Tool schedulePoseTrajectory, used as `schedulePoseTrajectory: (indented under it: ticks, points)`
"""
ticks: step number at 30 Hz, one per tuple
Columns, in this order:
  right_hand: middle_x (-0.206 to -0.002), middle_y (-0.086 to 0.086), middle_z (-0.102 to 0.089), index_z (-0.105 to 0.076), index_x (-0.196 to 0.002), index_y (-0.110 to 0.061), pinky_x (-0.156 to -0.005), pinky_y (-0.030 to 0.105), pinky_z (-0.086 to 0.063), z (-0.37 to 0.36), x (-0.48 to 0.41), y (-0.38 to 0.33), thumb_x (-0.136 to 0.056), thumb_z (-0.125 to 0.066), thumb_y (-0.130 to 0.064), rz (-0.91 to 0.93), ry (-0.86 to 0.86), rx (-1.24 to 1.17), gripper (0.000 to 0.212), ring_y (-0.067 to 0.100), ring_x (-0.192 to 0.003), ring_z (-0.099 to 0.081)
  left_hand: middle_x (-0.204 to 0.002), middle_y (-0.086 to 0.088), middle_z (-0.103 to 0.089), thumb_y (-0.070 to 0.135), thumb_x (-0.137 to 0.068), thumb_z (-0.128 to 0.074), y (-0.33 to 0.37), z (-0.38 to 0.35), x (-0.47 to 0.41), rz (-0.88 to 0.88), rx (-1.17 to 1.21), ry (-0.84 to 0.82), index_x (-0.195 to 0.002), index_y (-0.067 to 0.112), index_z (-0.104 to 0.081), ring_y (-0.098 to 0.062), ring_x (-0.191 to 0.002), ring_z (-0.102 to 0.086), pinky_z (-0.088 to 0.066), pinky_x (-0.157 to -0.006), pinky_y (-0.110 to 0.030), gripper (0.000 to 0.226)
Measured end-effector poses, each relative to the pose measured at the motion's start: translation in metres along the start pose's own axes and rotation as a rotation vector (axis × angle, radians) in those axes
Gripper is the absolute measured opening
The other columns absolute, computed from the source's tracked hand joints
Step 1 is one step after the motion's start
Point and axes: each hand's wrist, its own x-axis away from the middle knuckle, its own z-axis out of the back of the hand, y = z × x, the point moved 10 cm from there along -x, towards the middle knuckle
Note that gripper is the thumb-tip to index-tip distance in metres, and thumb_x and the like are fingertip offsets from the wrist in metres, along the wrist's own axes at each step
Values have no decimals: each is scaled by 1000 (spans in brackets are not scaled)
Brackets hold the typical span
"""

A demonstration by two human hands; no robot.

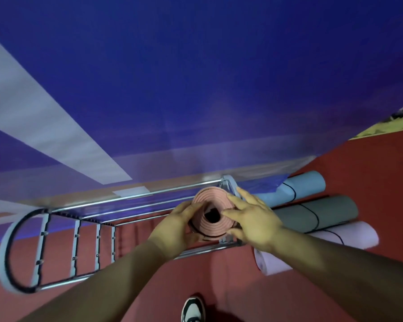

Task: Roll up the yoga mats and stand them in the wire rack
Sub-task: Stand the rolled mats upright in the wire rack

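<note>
— Two bare forearms reach in from the bottom edge; below them a white and black shoe (pixel 193 309) stands on the red floor (pixel 242 287).

— And the hands?

— They meet on the pink yoga mat (pixel 209 196). The left hand (pixel 176 225) grips its left side, fingers curled round the roll. The right hand (pixel 254 219) lies against the right side with fingers straight and spread, and the thumb rests across the top edge near the core.

— Which way does the mat run?

— Upright. Its long axis runs straight up toward the camera, so only the top end shows: a tight spiral around a dark hollow middle.

— Where is it?

— At the right end of the wire rack (pixel 75 249), between the back and front rails. The bays to its left are split by upright dividers.

— Other mats?

— Three rolled ones lie on the floor just right of the rack, side by side: a light blue mat (pixel 307 184) by the blue wall (pixel 196 77), a grey mat (pixel 323 212) in the middle, and a lilac mat (pixel 349 235) nearest. Each has a thin black strap around it.
</note>
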Motion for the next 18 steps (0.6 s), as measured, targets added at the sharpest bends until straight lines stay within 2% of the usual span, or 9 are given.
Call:
schedulePoseTrajectory:
  ticks: [1,3,6,8,11,14,15,18]
  points:
    - [-169,-8,-11,-41,-151,-42,-125,39,-6,0,2,1,-92,-62,-55,5,-1,4,64,21,-156,7,-151,12,-39,36,-75,-85,3,1,0,-4,-2,-1,-151,34,-41,-9,-136,-46,-32,-112,-13,88]
    - [-169,-8,-10,-39,-152,-41,-125,34,-7,2,6,3,-91,-63,-56,17,14,-2,67,19,-156,6,-149,16,-35,37,-76,-85,9,3,2,-6,-14,3,-151,35,-41,-8,-138,-42,-23,-109,-3,87]
    - [-169,-5,-10,-40,-153,-39,-123,30,-9,11,19,8,-91,-64,-53,20,35,-54,67,19,-157,-1,-156,9,-35,32,-76,-85,22,12,2,-11,-66,42,-151,32,-43,-12,-142,-38,-12,-106,3,86]
    - [-170,-3,-9,-40,-153,-38,-123,29,-10,17,32,15,-91,-65,-53,9,38,-78,68,20,-156,-5,-154,13,-35,36,-74,-82,39,17,1,-40,-81,73,-151,32,-44,-11,-142,-37,-11,-107,2,86]
    - [-169,1,-11,-42,-152,-33,-122,29,-13,27,59,41,-90,-66,-53,-64,55,-130,69,23,-155,-13,-148,18,-35,55,-69,-67,82,18,-6,-122,-68,83,-149,30,-47,0,-137,-33,-14,-111,-2,86]
    - [-168,5,-16,-46,-150,-29,-121,28,-17,33,96,84,-88,-69,-52,-168,99,-174,70,25,-153,-21,-149,0,-46,50,-69,-73,131,6,-21,-212,-117,76,-146,25,-50,-14,-136,-41,-23,-116,-16,84]
    - [-168,6,-18,-48,-149,-28,-121,30,-20,34,110,102,-87,-71,-51,-205,121,-196,70,26,-152,-23,-151,-4,-47,55,-71,-71,144,-2,-28,-211,-139,58,-147,25,-50,-19,-137,-43,-24,-116,-19,84]
    - [-166,7,-23,-51,-147,-29,-122,37,-27,32,159,160,-83,-74,-51,-314,170,-268,72,29,-150,-28,-158,-3,-40,71,-70,-58,181,-40,-52,-199,-143,-43,-152,33,-42,-19,-144,-39,-23,-117,-21,92]
